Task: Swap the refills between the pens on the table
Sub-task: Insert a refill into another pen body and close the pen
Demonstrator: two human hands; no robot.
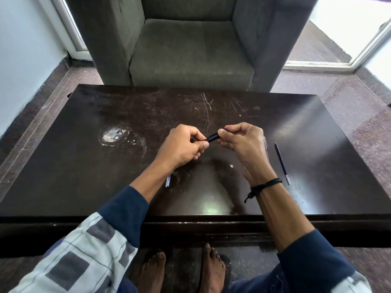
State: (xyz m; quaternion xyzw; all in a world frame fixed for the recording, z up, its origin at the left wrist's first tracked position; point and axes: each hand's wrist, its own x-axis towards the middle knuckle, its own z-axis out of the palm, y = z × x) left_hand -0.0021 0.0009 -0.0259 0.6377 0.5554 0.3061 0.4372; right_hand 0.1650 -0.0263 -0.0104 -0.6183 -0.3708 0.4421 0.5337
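Note:
Both hands hold one black pen (213, 137) above the middle of the dark table (105, 166). My left hand (182, 145) grips its near end in curled fingers. My right hand (239, 138) pinches its far end between thumb and fingers, and most of the pen is hidden inside the two hands. A dark blue pen (282, 162) with a silver end lies on the table to the right. A thin pale pen or refill (266, 144) shows just past my right hand. Pale thin refills (168, 181) peek out from under my left forearm.
A grey armchair (190, 45) stands right behind the table's far edge. White scratches and a round white stain (112, 135) mark the tabletop. My bare feet (182, 269) are on the floor under the near edge.

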